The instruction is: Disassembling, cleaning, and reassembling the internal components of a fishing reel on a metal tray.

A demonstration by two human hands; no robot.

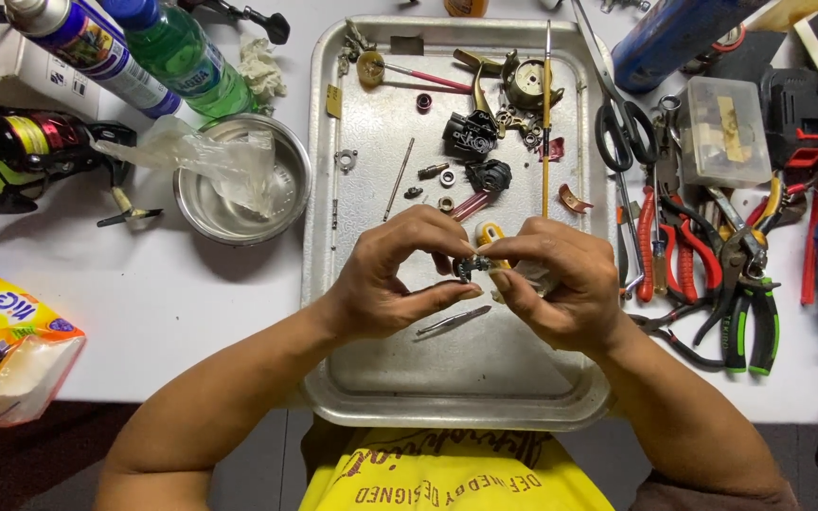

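Two hands meet above a metal tray (371, 378): left hand (385, 274) and right hand (560, 279) each pinch, fingertips pressed together, a small dark metal part (469, 267) held between them; tweezers (453, 320) lie just below.
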